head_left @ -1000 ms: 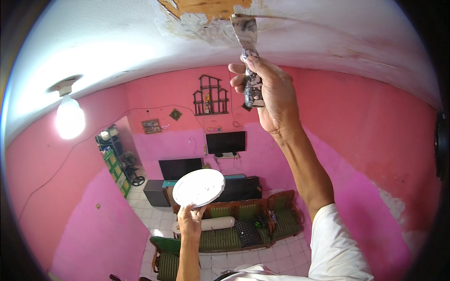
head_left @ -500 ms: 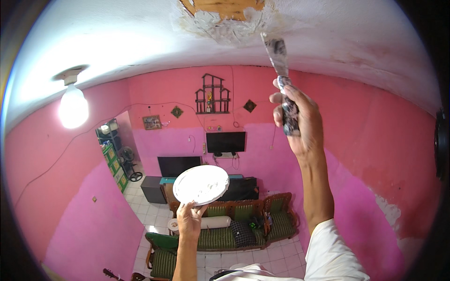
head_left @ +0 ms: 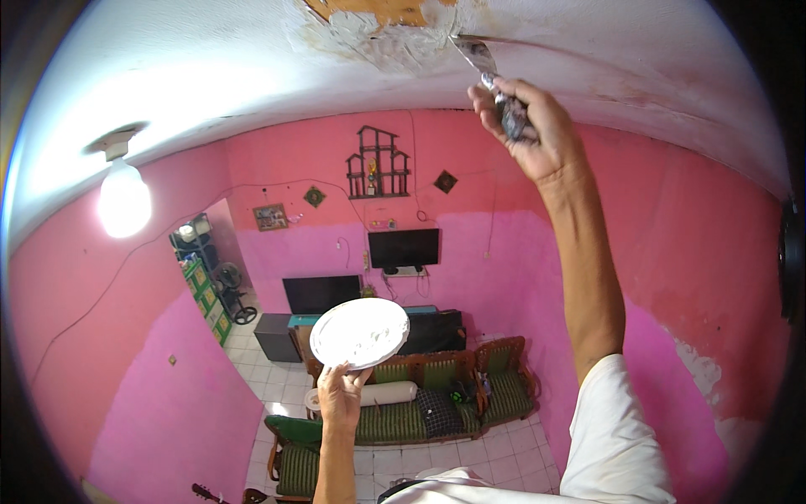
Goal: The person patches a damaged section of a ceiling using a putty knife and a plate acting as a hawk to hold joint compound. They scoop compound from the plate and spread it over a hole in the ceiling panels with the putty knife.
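My right hand (head_left: pixel 537 126) is raised to the ceiling and wrapped round the handle of a putty knife (head_left: pixel 477 55). The tip of its blade meets the ceiling at the edge of a patch of rough white filler (head_left: pixel 382 44). Bare brown board (head_left: pixel 395 12) shows beyond that patch, at the top of the view. Lower down, my left hand (head_left: pixel 340 396) grips the near rim of a round white plate (head_left: pixel 340 332). Lumps of white paste (head_left: pixel 369 338) lie on the plate's right part.
A lit bulb (head_left: pixel 125 197) hangs from the ceiling at left. Far below stand a green-striped wooden sofa (head_left: pixel 382 428), an armchair (head_left: pixel 298 466) and a matching chair (head_left: pixel 506 395). Two dark screens (head_left: pixel 405 249) are by the pink far wall, and a doorway opens at left.
My right hand has moved up, bringing the putty knife's blade from just below the ceiling onto it, more tilted. My left hand and the plate have hardly moved.
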Available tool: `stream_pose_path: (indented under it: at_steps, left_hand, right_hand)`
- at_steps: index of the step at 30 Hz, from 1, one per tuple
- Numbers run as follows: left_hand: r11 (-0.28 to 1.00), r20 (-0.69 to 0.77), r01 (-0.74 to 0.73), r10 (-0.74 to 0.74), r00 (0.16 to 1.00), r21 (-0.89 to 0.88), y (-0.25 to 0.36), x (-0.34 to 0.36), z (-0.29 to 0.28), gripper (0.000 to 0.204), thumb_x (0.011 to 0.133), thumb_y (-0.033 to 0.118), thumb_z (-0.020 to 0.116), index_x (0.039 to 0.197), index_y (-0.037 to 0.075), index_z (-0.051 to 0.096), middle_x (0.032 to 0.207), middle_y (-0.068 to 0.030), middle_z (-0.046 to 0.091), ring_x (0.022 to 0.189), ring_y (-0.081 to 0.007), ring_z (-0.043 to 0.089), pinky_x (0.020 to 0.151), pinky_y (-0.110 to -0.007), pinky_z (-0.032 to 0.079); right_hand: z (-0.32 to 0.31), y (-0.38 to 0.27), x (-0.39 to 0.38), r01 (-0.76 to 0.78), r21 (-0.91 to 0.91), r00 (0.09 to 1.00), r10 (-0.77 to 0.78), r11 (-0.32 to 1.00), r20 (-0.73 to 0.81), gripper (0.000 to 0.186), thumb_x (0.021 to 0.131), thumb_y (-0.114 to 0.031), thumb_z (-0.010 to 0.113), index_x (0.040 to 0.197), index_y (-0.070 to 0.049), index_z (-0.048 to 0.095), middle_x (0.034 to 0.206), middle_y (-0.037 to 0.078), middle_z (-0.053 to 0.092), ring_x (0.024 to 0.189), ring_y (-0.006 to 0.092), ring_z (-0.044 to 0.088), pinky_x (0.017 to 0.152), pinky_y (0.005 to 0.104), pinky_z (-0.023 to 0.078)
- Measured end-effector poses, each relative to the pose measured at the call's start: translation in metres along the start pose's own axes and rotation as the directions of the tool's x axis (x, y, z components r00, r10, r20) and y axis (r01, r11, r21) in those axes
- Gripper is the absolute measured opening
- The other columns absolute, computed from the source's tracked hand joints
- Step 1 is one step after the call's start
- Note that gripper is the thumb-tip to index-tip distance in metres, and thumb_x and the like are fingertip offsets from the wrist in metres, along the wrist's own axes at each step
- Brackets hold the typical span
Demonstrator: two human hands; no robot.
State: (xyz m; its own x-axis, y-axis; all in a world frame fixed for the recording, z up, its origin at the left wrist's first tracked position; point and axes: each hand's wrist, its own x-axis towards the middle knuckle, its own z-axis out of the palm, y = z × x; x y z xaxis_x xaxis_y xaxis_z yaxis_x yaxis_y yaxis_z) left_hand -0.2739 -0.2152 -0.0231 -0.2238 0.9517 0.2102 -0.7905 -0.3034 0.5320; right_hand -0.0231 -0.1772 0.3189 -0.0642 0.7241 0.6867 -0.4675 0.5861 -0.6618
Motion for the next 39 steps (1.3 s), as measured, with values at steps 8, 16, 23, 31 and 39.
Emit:
stream_pose_path:
  at_steps: [8,16,23,31,39]
  left_hand:
    - [1.0,0.01,0.024,-0.024,1.0,-0.009,-0.002,0.001,0.0,0.037,0.08,0.003,0.053,0.113,-0.01,0.041,0.112,-0.0226,0.052,0.101,-0.0314,0.057,0.084,-0.041,0.054]
    - [1.0,-0.02,0.014,-0.014,1.0,-0.011,0.002,0.002,-0.001,0.04,0.079,0.001,0.053,0.115,-0.009,0.04,0.114,-0.0222,0.051,0.102,-0.0312,0.057,0.081,-0.04,0.055]
    - [1.0,-0.022,0.02,-0.02,1.0,-0.013,-0.001,0.003,0.005,0.042,0.078,0.002,0.054,0.116,-0.008,0.04,0.114,-0.021,0.051,0.103,-0.0308,0.056,0.082,-0.041,0.054]
    - [1.0,-0.035,0.02,-0.021,0.999,-0.012,0.001,0.002,-0.005,0.042,0.077,0.002,0.055,0.116,-0.008,0.04,0.113,-0.0205,0.052,0.102,-0.0303,0.057,0.082,-0.041,0.054]
    - [0.999,-0.016,0.027,-0.028,0.999,-0.044,0.002,0.001,-0.003,0.041,0.078,0.001,0.054,0.116,-0.01,0.04,0.112,-0.0219,0.052,0.101,-0.0316,0.057,0.082,-0.042,0.054]
  right_hand:
    - [0.016,-0.073,-0.031,-0.077,0.376,0.954,-0.041,0.923,0.296,0.03,0.089,-0.004,0.046,0.11,0.018,0.043,0.116,0.033,0.047,0.074,0.0259,0.065,0.073,0.0338,0.059]
    - [0.001,0.03,-0.046,0.128,-0.178,0.991,-0.133,0.976,-0.019,0.025,0.082,-0.018,0.059,0.093,0.005,0.057,0.076,0.017,0.062,0.056,0.0165,0.061,0.048,0.0239,0.048]
    - [-0.01,0.035,0.007,0.116,-0.116,0.993,-0.114,0.986,0.022,0.025,0.082,-0.019,0.061,0.091,0.003,0.058,0.075,0.015,0.062,0.054,0.0159,0.06,0.048,0.0262,0.049]
    - [0.028,0.032,-0.014,0.208,-0.043,0.977,-0.206,0.977,0.056,0.026,0.083,-0.021,0.061,0.09,0.004,0.057,0.077,0.017,0.061,0.054,0.0163,0.06,0.047,0.0267,0.05]
    - [0.046,0.006,-0.073,0.283,-0.114,0.958,-0.276,0.952,0.076,0.032,0.084,-0.024,0.06,0.096,0.005,0.057,0.076,0.016,0.061,0.05,0.0165,0.058,0.041,0.026,0.046]
